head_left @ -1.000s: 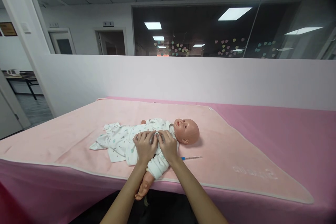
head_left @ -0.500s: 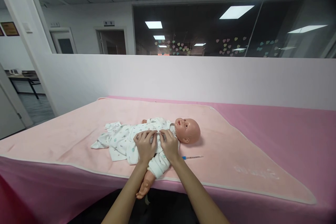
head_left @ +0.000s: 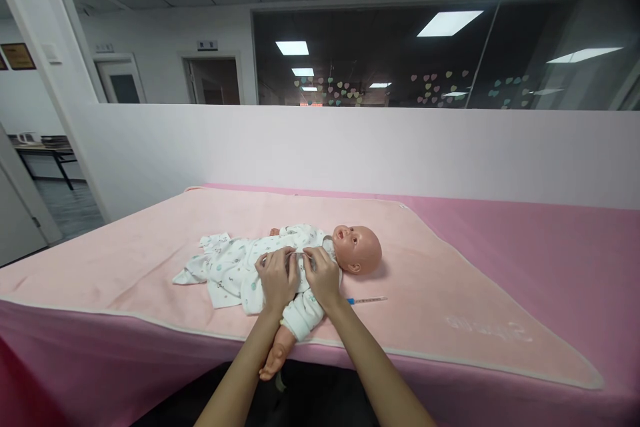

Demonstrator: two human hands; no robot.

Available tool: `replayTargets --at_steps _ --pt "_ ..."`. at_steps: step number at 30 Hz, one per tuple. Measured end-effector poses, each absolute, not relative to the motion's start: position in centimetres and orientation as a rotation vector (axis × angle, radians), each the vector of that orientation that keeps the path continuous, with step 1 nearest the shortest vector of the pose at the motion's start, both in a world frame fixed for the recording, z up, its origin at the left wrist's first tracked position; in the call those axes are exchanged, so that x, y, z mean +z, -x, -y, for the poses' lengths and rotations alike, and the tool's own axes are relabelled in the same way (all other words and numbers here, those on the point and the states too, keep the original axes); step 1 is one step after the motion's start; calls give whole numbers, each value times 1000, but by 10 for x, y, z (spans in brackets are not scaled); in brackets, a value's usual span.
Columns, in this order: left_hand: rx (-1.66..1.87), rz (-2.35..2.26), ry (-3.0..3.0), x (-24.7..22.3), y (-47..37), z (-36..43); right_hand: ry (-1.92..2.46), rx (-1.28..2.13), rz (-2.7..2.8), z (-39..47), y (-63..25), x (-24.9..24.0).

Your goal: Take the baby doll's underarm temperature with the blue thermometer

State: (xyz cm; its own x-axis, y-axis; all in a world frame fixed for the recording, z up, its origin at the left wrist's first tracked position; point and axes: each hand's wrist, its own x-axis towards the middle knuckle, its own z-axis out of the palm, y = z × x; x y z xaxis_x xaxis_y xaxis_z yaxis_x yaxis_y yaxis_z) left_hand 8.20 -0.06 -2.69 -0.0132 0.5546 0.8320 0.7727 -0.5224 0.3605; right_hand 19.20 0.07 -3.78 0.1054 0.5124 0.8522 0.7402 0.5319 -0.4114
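A baby doll [head_left: 359,248] lies on its back with its head to the right. It wears a white printed baby gown [head_left: 227,263], and one bare doll hand [head_left: 278,351] hangs over the near edge. Over the chest, my left hand [head_left: 277,275] pinches the gown's front, fingers bent together. Close on its right, my right hand [head_left: 323,273] pinches the cloth too, near the collar. A thin pale strip, perhaps a tie, shows between the fingertips; the fingers hide most of it. Beside my right wrist lies a blue-ended thermometer [head_left: 367,300].
A peach blanket [head_left: 450,293] with a white border is spread under the doll. Beneath it is a pink cover [head_left: 550,247] that drapes over the near edge. Behind stands a low white wall [head_left: 375,153] with dark glass above.
Both hands stay at the doll's chest. The left fingertips have shifted very slightly and the strip between the hands looks thinner. The doll and thermometer have not moved.
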Motion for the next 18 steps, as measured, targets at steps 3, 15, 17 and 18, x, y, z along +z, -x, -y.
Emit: replayTargets --at_steps 3,15,17,18 --pt "-1532 1420 2041 -28 -82 1 1109 -229 1546 -2 -192 -38" --pt "-1474 1461 2040 -29 -82 -1 1111 -208 1553 -1 -192 -38" --pt "-1474 1465 2038 -29 -83 -1 1109 -204 1555 0 -192 -37" --pt "-1472 1466 2038 -29 -83 0 1108 -203 1555 0 -192 -37"
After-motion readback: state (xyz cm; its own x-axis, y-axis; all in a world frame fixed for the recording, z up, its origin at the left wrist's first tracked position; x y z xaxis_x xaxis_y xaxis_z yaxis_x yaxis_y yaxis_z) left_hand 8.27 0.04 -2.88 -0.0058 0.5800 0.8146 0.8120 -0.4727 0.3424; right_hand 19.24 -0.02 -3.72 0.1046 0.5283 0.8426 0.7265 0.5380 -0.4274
